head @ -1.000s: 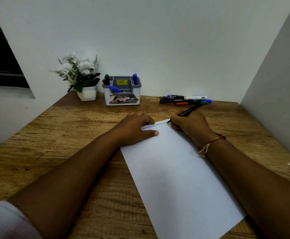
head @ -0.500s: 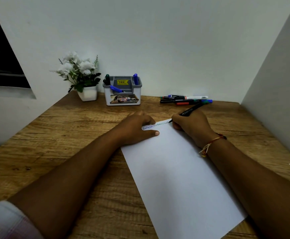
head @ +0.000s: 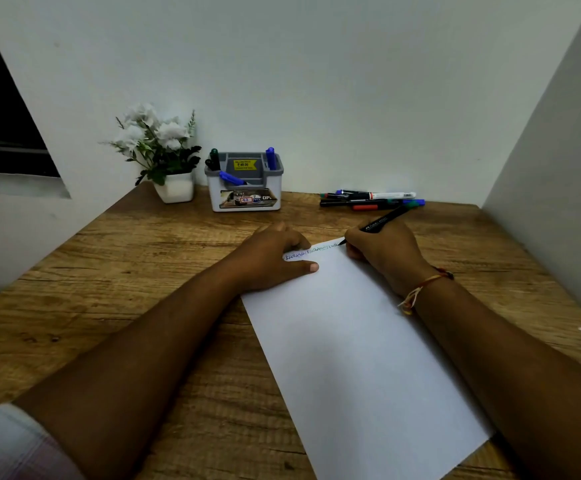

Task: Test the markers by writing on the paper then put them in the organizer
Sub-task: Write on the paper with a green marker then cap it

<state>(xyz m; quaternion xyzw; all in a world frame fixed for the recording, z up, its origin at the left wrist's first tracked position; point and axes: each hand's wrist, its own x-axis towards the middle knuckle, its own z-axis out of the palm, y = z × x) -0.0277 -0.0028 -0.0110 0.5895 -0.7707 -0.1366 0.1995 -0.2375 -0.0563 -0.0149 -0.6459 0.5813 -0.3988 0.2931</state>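
Note:
A white sheet of paper [head: 358, 358] lies slanted on the wooden desk [head: 116, 278]. A line of coloured scribbles runs along its far edge. My right hand [head: 382, 254] grips a black marker [head: 384, 220], its tip touching the paper at the right end of that line. My left hand [head: 271, 258] rests flat on the paper's far left corner, fingers straight. A grey and white organizer [head: 246, 192] stands at the back, holding a green, a black and two blue markers. Several loose markers [head: 368, 199] lie in a row to its right.
A small white pot with white flowers [head: 164, 157] stands left of the organizer. Walls close the desk at the back and on the right. A dark window opening sits at far left.
The marker tip has crept a little to the right along the scribbled line, lengthening it. My left hand has stayed put on the paper.

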